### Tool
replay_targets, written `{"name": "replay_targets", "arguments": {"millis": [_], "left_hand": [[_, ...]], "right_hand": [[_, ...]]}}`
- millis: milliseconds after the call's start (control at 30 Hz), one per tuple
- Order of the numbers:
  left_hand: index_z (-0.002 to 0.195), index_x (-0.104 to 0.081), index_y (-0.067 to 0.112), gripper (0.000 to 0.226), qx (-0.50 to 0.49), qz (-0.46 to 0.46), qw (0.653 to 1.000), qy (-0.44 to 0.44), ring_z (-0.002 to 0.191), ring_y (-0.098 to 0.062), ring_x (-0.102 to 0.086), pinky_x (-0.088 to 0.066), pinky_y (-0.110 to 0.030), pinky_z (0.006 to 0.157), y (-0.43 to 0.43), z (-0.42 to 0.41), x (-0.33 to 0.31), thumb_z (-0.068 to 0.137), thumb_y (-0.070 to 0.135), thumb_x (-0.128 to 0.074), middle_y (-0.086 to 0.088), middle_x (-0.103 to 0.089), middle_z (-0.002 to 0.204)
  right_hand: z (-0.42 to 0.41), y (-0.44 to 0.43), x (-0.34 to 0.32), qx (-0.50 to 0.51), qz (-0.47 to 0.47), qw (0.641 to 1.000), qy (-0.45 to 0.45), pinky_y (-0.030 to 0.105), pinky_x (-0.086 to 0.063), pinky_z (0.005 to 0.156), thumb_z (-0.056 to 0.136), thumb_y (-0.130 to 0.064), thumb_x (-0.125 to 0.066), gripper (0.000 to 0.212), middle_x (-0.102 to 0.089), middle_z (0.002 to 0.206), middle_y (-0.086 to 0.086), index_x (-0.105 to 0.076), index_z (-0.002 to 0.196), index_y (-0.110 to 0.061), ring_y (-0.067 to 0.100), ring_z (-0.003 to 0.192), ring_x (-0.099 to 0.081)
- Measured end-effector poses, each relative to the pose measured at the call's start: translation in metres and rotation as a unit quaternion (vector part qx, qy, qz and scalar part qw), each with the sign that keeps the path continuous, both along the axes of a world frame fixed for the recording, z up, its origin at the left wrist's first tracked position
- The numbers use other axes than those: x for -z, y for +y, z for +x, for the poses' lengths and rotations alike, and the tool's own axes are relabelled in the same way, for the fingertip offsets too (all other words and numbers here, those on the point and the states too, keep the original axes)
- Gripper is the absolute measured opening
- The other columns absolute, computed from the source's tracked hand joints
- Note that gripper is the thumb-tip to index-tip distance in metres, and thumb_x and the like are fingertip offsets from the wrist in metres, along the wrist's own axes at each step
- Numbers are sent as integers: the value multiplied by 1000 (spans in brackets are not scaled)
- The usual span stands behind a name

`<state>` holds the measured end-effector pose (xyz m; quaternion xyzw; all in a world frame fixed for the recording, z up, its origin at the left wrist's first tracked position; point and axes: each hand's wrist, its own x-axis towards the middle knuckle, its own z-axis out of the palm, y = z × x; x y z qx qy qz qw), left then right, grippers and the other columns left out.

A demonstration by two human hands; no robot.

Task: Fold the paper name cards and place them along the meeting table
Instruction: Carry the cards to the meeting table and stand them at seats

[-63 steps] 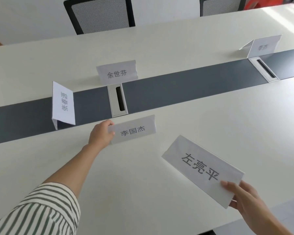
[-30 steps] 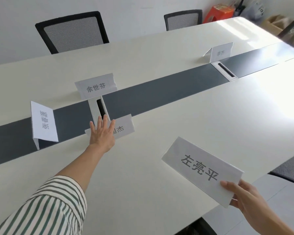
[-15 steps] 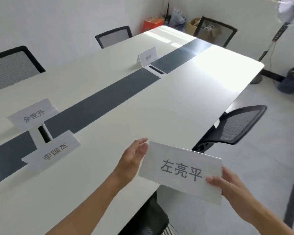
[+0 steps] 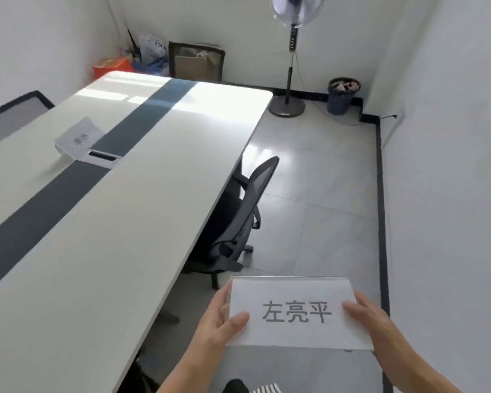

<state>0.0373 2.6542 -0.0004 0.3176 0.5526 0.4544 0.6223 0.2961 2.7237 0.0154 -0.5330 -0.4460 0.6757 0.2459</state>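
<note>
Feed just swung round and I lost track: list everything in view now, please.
Held name card: one, white, black characters, over the floor beside the table.
Placed name card: one, white, by the table's cable slot.
Meeting table: one, white with dark centre strip.
Office chairs: three, black; right side, far left, far end.
Standing fan: one, back corner.
Waste bin: one, dark, beside fan.
Left hand: holds card's left edge.
Right hand: holds right edge.

You see two name cards (image 4: pixel 292 310) (image 4: pixel 78 136), one table (image 4: pixel 102 222), three chairs (image 4: pixel 238 217) (image 4: pixel 12 114) (image 4: pixel 196 62), one fan (image 4: pixel 291 52), one bin (image 4: pixel 341 95), two hands (image 4: pixel 219 321) (image 4: pixel 372 319).
</note>
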Motion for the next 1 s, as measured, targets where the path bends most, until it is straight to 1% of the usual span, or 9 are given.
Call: {"name": "replay_targets", "arguments": {"millis": [67, 233, 300, 400, 467, 667, 767, 867, 1000], "left_hand": [[139, -40, 26, 84, 36, -11, 999, 1, 111, -17, -66, -53, -29, 87, 32, 18, 3, 63, 36, -72, 0, -70, 119], [142, -37, 30, 88, 85, -28, 996, 25, 112, -17, -65, -46, -40, 102, 124, 37, 13, 63, 42, -75, -1, -70, 120], [141, -38, 32, 87, 100, -25, 994, 29, 111, -16, -66, -50, -36, 96, 166, 41, 16, 63, 43, -74, 0, -70, 119], [137, -41, 35, 83, 102, -16, 994, 29, 98, -13, -70, -54, -27, 73, 232, 41, 16, 60, 49, -71, 2, -73, 112], [137, -41, 36, 81, 93, -9, 995, 26, 97, -13, -70, -54, -25, 72, 271, 37, 7, 62, 48, -70, 2, -73, 113], [135, -45, 34, 77, 40, 2, 998, 42, 105, -29, -66, -50, -56, 93, 379, 9, -16, 63, 46, -70, -4, -71, 114], [132, -46, 34, 71, 5, 7, 999, 49, 101, -22, -69, -56, -40, 87, 418, -4, -20, 65, 43, -68, -3, -72, 114], [131, -48, 32, 66, -44, -3, 998, 48, 103, -19, -69, -57, -31, 82, 451, -15, -19, 69, 39, -68, -3, -72, 114], [125, -52, 23, 64, -150, -34, 987, 39, 102, -26, -69, -56, -31, 81, 493, -25, -10, 66, 40, -71, -7, -73, 111]], "right_hand": [[23, 19, 6, 30, -2, 999, -9, 35, -48, 55, 50, -64, -73, 72, -72, 87, 12, -67, 99, -11, 23, 70, -63], [50, 82, 24, 103, -12, 995, -2, 36, -46, 53, 57, -57, -62, 65, -69, 79, 10, -65, 98, -7, 22, 64, -60], [54, 116, 30, 115, -10, 993, -8, 36, -47, 53, 57, -58, -62, 65, -69, 78, 8, -64, 97, -7, 21, 64, -61], [54, 178, 33, 128, -9, 992, -15, 37, -47, 54, 58, -59, -61, 68, -69, 78, 8, -62, 98, -4, 21, 63, -59], [49, 222, 28, 127, -3, 992, -15, 37, -48, 54, 58, -60, -62, 67, -68, 75, 8, -62, 95, -4, 21, 62, -59], [19, 353, 6, 82, 36, 996, -10, 38, -48, 54, 59, -59, -65, 69, -68, 76, 10, -59, 93, 1, 22, 62, -59], [2, 413, 7, 33, 39, 999, -4, 36, -50, 53, 44, -74, -72, 88, -70, 81, 11, -61, 96, -4, 21, 65, -62], [-18, 478, 15, -18, 25, 999, 12, 38, -47, 55, 51, -64, -69, 82, -67, 84, 22, -59, 100, 2, 26, 66, -59], [-51, 569, 23, -100, 18, 995, 19, 35, -45, 55, 52, -62, -70, 70, -70, 81, 13, -64, 93, -5, 23, 66, -61]]}}
